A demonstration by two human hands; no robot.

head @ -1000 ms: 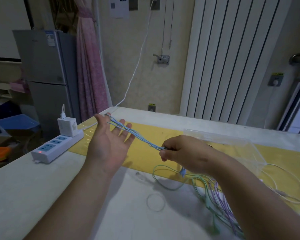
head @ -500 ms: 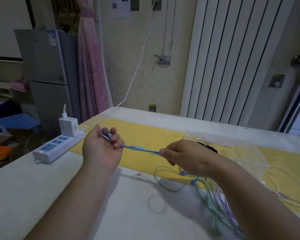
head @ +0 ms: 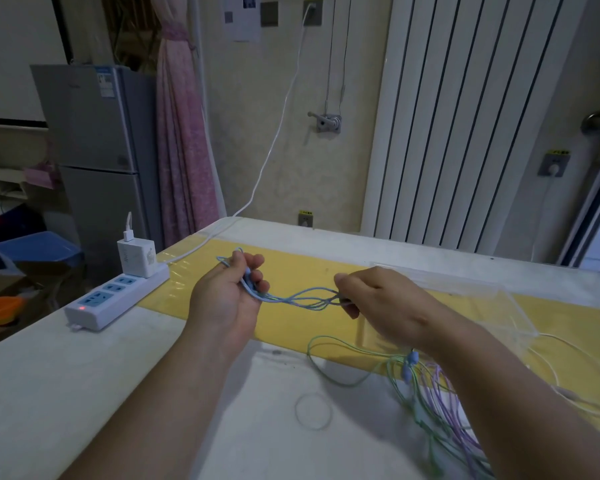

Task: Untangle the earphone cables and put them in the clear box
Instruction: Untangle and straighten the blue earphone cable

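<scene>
Two hands, one thin blue earphone cable (head: 302,298) strung in slack loops between them above the table (head: 49,393). The left hand (head: 229,299) curls round its coiled end and the right hand (head: 378,303) pinches the other. A green cable (head: 404,398) and a purple cable (head: 445,400), one each as far as I can tell, lie tangled beside the rectangular clear plastic box (head: 492,306).

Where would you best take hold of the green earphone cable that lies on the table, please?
Pinch the green earphone cable at its open loop, coming from above on the left. That loop lies flat and alone on the table, while farther right the cable runs into a tangle with the purple cable, where a pinch would likely catch other strands.
</scene>
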